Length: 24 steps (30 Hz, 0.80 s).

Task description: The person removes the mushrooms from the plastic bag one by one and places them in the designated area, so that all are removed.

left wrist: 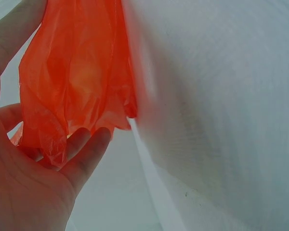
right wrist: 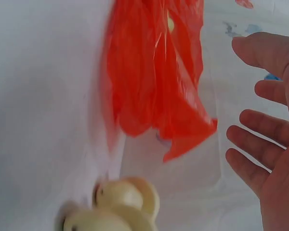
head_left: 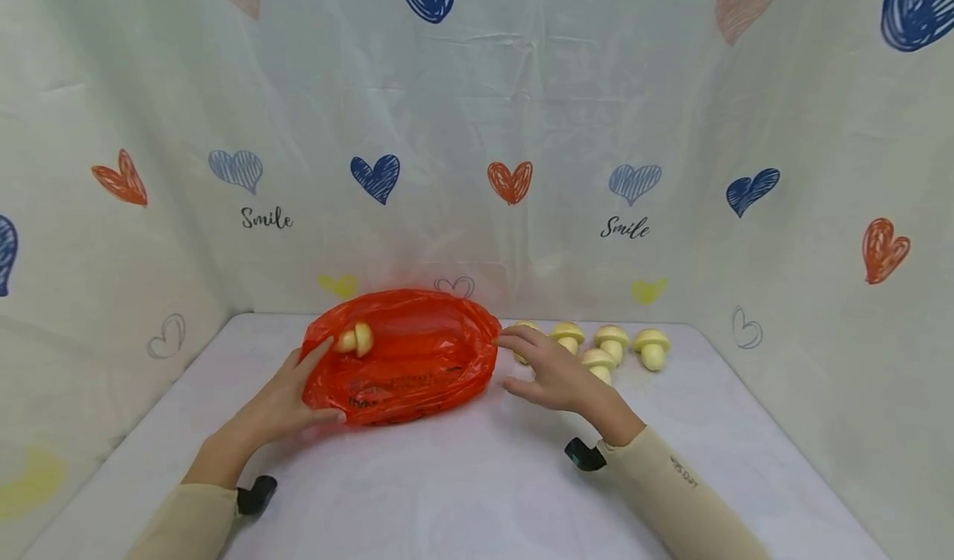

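Note:
A red plastic bag (head_left: 417, 361) lies with its mouth spread open on the table, and a toy mushroom (head_left: 362, 339) sits inside near its left rim. My left hand (head_left: 286, 398) is spread against the bag's left side, fingers at the rim and thumb by the lower edge. In the left wrist view, the fingers (left wrist: 89, 159) reach loosely around the hanging plastic. At the bag's right edge is my right hand (head_left: 555, 374), fingers apart and nothing held. The right wrist view shows a gap between that hand (right wrist: 274, 139) and the bag (right wrist: 154, 72).
Several more toy mushrooms (head_left: 652, 349) stand to the right of the bag, some partly behind my right hand. A white cloth backdrop (head_left: 447, 237) with printed hearts encloses the white table (head_left: 477, 494) at the back and sides.

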{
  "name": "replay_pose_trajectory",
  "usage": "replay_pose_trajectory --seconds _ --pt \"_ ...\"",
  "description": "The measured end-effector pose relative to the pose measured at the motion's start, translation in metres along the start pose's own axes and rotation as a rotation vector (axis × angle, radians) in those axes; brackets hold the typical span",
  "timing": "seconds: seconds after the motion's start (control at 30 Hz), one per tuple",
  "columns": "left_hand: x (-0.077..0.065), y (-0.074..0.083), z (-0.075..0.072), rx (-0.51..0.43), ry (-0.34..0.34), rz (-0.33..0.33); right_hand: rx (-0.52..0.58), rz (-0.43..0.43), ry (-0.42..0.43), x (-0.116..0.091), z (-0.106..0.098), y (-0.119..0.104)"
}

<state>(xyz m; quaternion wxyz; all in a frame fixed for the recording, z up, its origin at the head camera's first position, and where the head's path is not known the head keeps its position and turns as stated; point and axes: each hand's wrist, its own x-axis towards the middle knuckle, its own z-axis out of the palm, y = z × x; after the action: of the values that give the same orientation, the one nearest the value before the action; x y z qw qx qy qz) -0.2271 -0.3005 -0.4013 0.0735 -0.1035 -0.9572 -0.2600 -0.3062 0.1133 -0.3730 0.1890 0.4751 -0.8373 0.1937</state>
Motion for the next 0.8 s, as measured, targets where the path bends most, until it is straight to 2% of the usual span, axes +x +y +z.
replay_pose_trajectory --seconds 0.1,0.27,0.5,0.8 --pt "0.001 0.000 -0.001 -0.004 -0.003 -0.002 0.006 -0.044 0.000 0.017 0.008 -0.008" --pt "0.000 0.000 -0.002 -0.002 -0.007 0.000 0.035 -0.058 -0.045 0.043 0.024 -0.022" --pt "-0.001 0.000 -0.002 0.009 0.001 0.000 0.060 0.016 -0.183 0.074 0.047 -0.039" --pt "0.001 -0.002 0.001 0.008 0.005 0.019 0.128 0.128 -0.244 0.103 0.077 -0.049"
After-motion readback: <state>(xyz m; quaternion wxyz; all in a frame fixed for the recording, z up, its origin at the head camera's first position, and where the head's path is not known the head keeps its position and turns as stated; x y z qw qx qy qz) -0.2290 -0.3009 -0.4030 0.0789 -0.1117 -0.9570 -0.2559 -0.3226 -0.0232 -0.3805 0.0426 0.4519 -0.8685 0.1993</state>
